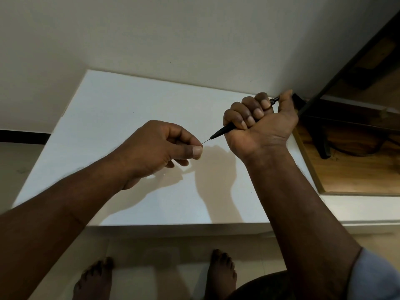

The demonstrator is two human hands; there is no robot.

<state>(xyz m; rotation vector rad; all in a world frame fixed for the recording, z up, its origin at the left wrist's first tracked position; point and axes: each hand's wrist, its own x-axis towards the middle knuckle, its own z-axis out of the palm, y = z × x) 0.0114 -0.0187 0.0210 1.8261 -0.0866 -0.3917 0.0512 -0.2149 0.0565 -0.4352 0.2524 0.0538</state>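
A: Forearms point(65, 213) lowest in view, pale sleeve point(377, 278) on the right one. Hands?
B: Right hand point(259, 124) fisted round slim black pen-shaped tool point(224, 130), thumb at its top end, tip pointing left and down. Left hand point(160, 148) pinches the tool's thin metal needle point(207, 141) between thumb and forefinger.
A: Location?
B: In the air above flat white desk point(129, 105), right of centre, not touching it. Hand shadows fall on the desk. Bare feet point(220, 271) on pale tiled floor point(151, 256) below. Brown wooden board point(357, 176) at the desk's right edge.
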